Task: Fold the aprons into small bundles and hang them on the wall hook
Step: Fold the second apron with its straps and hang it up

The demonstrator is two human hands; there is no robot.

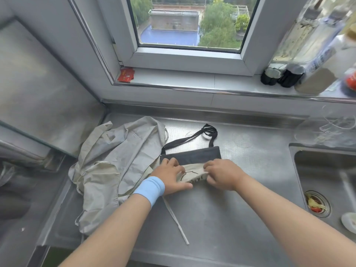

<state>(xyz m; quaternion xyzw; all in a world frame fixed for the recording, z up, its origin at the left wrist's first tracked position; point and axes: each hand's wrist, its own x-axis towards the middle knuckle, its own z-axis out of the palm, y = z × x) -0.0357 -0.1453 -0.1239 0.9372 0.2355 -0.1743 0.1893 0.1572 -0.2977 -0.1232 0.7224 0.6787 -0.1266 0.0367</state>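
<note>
Folded apron (192, 157): on the steel counter (240, 209), left of the sink (323, 170). Narrow bundle, with a dark panel along the far side and a cream layer with black print on the near side. Black strap (192, 138) loops off its far edge; cream tie (176, 220) trails toward the viewer.

Left hand (169, 176), blue wristband (150, 189): fingers laid over the bundle's end farthest from the sink, pressing down.

Right hand (223, 174): fingers curled, pinching the cream fold at the sink-side end.

Grey apron (119, 160): crumpled and unfolded, further left of the sink, touching the bundle.
</note>
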